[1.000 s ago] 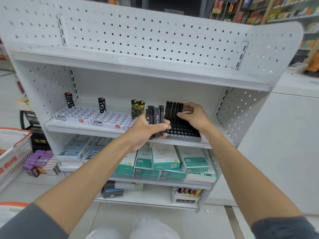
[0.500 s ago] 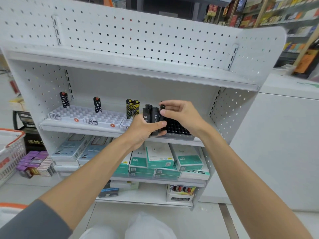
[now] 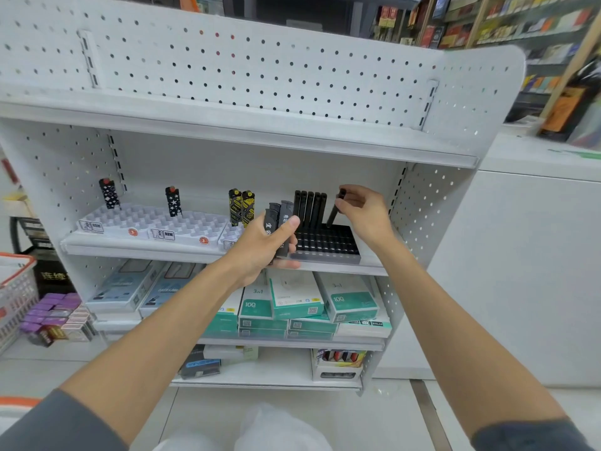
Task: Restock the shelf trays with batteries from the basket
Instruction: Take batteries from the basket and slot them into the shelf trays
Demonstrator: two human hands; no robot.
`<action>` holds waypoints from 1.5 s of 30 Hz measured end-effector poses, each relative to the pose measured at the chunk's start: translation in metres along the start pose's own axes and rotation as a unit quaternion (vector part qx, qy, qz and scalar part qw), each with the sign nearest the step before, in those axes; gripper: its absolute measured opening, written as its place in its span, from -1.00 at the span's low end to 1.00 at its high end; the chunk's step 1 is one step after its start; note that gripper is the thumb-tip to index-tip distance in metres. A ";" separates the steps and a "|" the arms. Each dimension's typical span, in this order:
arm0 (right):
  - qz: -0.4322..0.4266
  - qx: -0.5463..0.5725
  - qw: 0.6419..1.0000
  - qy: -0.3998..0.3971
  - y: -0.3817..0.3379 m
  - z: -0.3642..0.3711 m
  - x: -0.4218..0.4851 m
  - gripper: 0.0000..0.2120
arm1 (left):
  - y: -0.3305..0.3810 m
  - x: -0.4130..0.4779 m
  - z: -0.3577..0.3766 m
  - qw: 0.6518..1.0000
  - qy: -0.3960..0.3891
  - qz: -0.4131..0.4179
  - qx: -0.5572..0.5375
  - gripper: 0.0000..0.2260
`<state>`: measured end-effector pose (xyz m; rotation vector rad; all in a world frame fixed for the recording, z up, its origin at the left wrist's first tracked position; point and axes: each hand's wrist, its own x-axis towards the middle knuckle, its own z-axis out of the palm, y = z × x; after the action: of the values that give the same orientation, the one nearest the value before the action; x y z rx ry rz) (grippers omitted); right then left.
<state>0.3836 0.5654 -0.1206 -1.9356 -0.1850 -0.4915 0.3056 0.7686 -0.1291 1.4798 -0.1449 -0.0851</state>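
Observation:
My left hand (image 3: 265, 244) grips a small bunch of black batteries (image 3: 280, 216) just left of the black tray (image 3: 328, 244) on the middle shelf. My right hand (image 3: 364, 213) pinches one black battery (image 3: 336, 206), tilted, its lower end at the tray's back row. Several black batteries (image 3: 310, 208) stand upright in that back row, left of the held one. White trays (image 3: 146, 222) to the left hold a few patterned ones (image 3: 170, 201). The orange-rimmed basket (image 3: 16, 288) is at the far left edge.
The white pegboard shelf unit (image 3: 260, 125) has a shelf above the trays. Teal boxes (image 3: 292, 297) fill the shelf below, and small purple boxes (image 3: 55, 310) sit on the floor at left. A white counter (image 3: 536, 255) stands to the right.
My right hand took one battery from the bunch in my left hand and carried it right, to the black tray's back row. The left hand stayed roughly in place.

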 end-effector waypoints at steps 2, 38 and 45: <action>-0.006 -0.012 1.000 -0.002 0.003 0.005 0.003 -0.70 | 0.001 0.000 -0.001 1.000 0.003 0.012 0.010 -0.87; -0.007 0.033 0.981 -0.189 -0.052 0.011 -0.029 -0.76 | 0.002 0.003 0.007 0.998 -0.009 0.026 -0.049 -0.79; 0.032 0.116 0.982 -0.148 -0.047 0.004 -0.030 -0.86 | 0.004 0.006 0.009 0.997 0.000 0.022 -0.074 -0.73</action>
<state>0.3415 0.5910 -0.0950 -1.7716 -0.3540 -0.1294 0.3096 0.7592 -0.1244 1.3285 -0.1672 -0.0596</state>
